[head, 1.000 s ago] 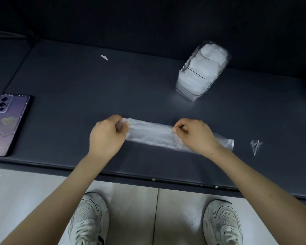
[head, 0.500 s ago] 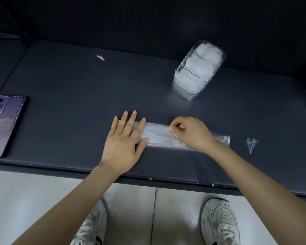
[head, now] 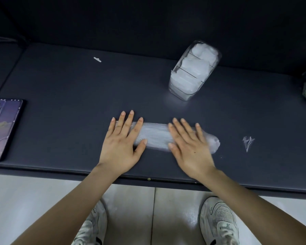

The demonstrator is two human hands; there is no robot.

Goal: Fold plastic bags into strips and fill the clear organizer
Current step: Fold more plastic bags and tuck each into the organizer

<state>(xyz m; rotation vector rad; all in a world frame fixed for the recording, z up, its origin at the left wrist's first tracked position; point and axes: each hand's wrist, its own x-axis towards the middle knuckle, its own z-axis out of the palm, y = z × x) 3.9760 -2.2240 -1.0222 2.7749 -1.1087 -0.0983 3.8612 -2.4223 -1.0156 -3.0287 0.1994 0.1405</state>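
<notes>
While your left hand and right hand lie flat, fingers spread wide and gripping nothing, both press the plastic bag onto the tabletop. It lies as a long strip between and beneath your palms, one end poking out past your right hand. Folding appears incomplete; the strip likely needs further shortening. Beyond your right hand, the clear organizer shows all visible compartments already holding white folded bags, so filling looks nearly done.
</notes>
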